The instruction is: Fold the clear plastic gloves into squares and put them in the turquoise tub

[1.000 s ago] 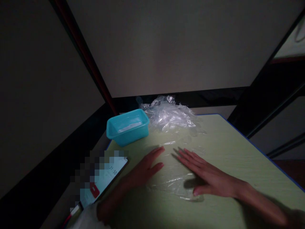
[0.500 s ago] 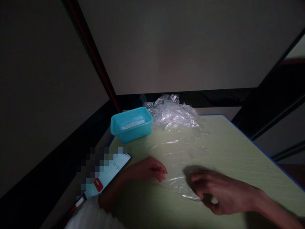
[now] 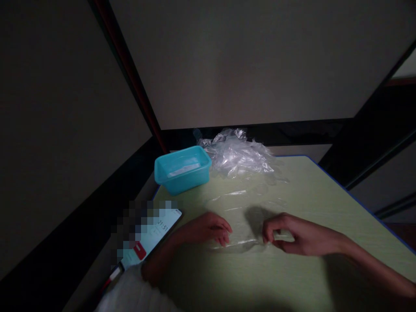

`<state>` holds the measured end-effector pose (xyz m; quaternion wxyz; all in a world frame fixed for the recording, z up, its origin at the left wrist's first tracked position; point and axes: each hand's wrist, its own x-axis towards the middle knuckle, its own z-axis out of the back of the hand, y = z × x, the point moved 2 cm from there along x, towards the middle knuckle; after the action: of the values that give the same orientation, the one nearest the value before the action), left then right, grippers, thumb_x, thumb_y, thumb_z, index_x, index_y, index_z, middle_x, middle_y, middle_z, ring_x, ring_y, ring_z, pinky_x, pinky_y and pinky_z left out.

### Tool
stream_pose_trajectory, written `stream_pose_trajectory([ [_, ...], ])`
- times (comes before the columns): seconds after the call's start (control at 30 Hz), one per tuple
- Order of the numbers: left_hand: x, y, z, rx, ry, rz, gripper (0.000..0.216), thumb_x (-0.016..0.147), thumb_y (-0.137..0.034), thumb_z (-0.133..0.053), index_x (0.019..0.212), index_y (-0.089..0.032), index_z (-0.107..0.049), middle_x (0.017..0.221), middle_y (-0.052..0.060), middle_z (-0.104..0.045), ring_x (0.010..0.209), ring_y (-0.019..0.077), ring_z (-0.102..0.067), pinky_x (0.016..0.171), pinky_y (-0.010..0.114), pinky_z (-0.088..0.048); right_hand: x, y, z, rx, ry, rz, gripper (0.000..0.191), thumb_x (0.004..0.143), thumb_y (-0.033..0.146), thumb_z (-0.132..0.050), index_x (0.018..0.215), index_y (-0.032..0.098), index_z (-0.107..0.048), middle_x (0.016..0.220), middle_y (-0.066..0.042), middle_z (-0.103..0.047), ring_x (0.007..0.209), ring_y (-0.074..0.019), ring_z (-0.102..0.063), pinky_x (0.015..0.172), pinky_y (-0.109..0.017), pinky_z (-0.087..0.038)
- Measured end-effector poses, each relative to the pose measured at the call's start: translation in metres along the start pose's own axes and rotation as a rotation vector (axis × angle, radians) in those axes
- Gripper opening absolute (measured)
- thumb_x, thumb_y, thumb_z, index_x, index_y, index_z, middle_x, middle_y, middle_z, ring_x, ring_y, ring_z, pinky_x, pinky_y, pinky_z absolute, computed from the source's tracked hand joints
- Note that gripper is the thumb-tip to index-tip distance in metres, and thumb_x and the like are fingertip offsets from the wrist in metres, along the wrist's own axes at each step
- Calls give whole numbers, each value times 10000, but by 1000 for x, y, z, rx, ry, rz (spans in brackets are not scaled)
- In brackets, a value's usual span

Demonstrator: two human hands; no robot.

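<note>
After hovering open-palmed a second ago, now pinching clear film (image 3: 241, 236) at near-right edge over bench (image 3: 325, 195) with right hand (image 3: 305, 236); curling left hand (image 3: 205, 227) at near-left edge, can't tell if gripping; likely switched from smoothing to grasping.

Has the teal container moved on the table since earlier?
No. Judged against the table's far right corner, the teal container sits in the same spot; only the view has shifted.

Dim light; grey panel (image 3: 234, 65) behind blue-edged table (image 3: 328, 199).
</note>
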<state>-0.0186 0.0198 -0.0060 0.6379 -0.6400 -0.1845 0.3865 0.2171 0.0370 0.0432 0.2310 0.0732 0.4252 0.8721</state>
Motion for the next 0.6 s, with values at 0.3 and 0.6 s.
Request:
stream_pose_trajectory([
  [0.3,1,-2,0,-22,-3,22,455,684,-551,-650,845,-128,-604,695,30,-638,606,135,-592,595,249,-450,34,-36,9,364,-111,-52,92,738,250,-516,695,176,-484,625,25,-541,580,-111,-530,541,-243,-407],
  [0.6,0,-4,-4,-16,-84,59,627,585,-108,-700,1175,-151,-492,734,-8,-635,622,117,-584,586,221,-426,40,-53,5,391,-272,-64,283,721,326,-577,928,189,-441,675,33,-541,556,-104,-537,501,-230,-414],
])
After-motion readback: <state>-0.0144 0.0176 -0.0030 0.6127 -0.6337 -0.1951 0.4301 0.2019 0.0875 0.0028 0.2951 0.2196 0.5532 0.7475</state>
